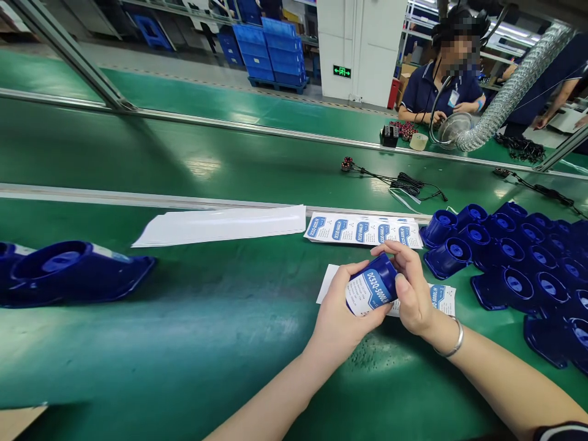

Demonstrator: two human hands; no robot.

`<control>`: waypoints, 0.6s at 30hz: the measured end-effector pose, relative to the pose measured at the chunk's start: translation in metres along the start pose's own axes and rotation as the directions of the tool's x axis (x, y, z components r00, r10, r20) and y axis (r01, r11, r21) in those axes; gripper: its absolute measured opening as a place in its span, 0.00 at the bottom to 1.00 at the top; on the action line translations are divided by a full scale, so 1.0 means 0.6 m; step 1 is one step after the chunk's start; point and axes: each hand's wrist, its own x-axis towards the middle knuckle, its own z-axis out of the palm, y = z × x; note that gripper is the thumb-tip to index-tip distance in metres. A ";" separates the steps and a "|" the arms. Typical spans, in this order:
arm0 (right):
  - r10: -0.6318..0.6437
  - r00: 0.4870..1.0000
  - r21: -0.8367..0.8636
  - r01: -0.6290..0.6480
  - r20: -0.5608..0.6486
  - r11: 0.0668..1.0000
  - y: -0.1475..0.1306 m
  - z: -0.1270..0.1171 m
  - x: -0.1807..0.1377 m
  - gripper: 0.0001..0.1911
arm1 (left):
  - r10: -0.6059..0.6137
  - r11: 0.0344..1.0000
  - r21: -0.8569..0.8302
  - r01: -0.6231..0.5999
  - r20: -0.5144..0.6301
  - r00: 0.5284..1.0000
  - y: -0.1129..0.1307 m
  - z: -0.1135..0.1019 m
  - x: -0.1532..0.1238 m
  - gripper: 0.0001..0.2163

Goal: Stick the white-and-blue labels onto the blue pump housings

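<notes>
A dark blue plastic housing [390,274] with a blue-and-white label [367,293] on its side lies tilted between my hands. My left hand [340,312] is wrapped round it, thumb below and fingers above the label. Fingers of my right hand [413,294] are curled against the housing's right end, with the thumb close to its edge. Beneath my hands lies a label sheet [443,299], partly hidden by them. Beyond it is a stack of printed label sheets [362,230], and left of that several blank white sheets [220,225].
Several blue housings [509,250] stand crowded at the right. Labelled housings [59,269] sit at the far left of the green table [206,355]. Cables [408,184] lie past the metal rail. A person [443,92] works across the bench near a flexible duct [519,92].
</notes>
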 end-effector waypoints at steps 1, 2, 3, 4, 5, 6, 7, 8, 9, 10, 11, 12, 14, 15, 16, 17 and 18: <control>-0.006 1.000 -0.006 0.006 -0.004 1.000 -0.001 -0.001 0.001 0.24 | 0.015 1.000 0.015 -0.015 -0.007 1.000 0.000 -0.001 0.000 0.27; -0.011 1.000 -0.009 0.011 -0.010 1.000 -0.001 -0.002 0.001 0.24 | 0.011 1.000 0.009 -0.011 0.011 1.000 0.000 -0.003 0.001 0.28; -0.015 1.000 -0.008 0.015 -0.012 1.000 -0.002 -0.002 0.001 0.24 | -0.015 0.999 -0.033 0.017 0.049 0.999 0.001 -0.006 0.003 0.29; -0.019 1.000 -0.005 0.019 -0.009 1.000 -0.002 -0.003 0.000 0.24 | -0.060 0.991 -0.113 0.071 0.099 0.993 0.003 -0.010 0.006 0.29; -0.026 1.000 -0.002 0.026 -0.002 1.000 -0.002 -0.003 0.000 0.24 | -0.113 0.965 -0.218 0.144 0.150 0.982 0.004 -0.013 0.009 0.28; -0.040 0.999 -0.002 0.040 0.011 0.999 -0.002 -0.002 -0.001 0.24 | -0.166 0.918 -0.329 0.223 0.193 0.967 0.006 -0.016 0.012 0.26; -0.058 0.998 -0.007 0.058 0.030 0.998 -0.003 -0.002 -0.002 0.24 | -0.215 0.856 -0.428 0.292 0.218 0.952 0.006 -0.018 0.015 0.23; -0.083 0.995 -0.019 0.084 0.053 0.996 -0.003 -0.001 -0.002 0.24 | -0.260 0.793 -0.505 0.341 0.226 0.939 0.005 -0.020 0.018 0.20; -0.109 0.991 -0.035 0.112 0.075 0.993 -0.004 0.001 -0.002 0.24 | -0.302 0.741 -0.556 0.378 0.227 0.926 0.004 -0.021 0.021 0.18; -0.132 0.987 -0.054 0.138 0.095 0.989 -0.005 0.002 -0.002 0.24 | -0.337 0.701 -0.584 0.408 0.233 0.912 0.001 -0.022 0.023 0.16; -0.149 0.982 -0.073 0.158 0.112 0.985 -0.006 0.003 -0.002 0.25 | -0.362 0.673 -0.602 0.431 0.240 0.901 -0.002 -0.022 0.025 0.15; -0.162 0.979 -0.089 0.173 0.123 0.981 -0.008 0.004 -0.001 0.25 | -0.376 0.653 -0.611 0.448 0.251 0.892 -0.005 -0.022 0.026 0.15; -0.179 0.975 -0.108 0.194 0.133 0.975 -0.011 0.005 0.000 0.25 | -0.381 0.645 -0.611 0.458 0.262 0.887 -0.008 -0.022 0.025 0.14; -0.183 0.974 -0.114 0.199 0.135 0.973 -0.012 0.005 0.001 0.25 | -0.372 0.657 -0.603 0.452 0.261 0.890 -0.008 -0.021 0.025 0.14; -0.188 0.973 -0.118 0.204 0.135 0.972 -0.014 0.005 0.001 0.25 | -0.357 0.678 -0.591 0.438 0.257 0.898 -0.007 -0.021 0.023 0.14; -0.188 0.973 -0.122 0.205 0.134 0.971 -0.014 0.005 0.001 0.25 | -0.336 0.704 -0.574 0.417 0.248 0.909 -0.006 -0.020 0.022 0.14; -0.182 0.975 -0.127 0.198 0.130 0.972 -0.015 0.005 0.000 0.25 | -0.311 0.736 -0.554 0.390 0.235 0.921 -0.004 -0.019 0.020 0.14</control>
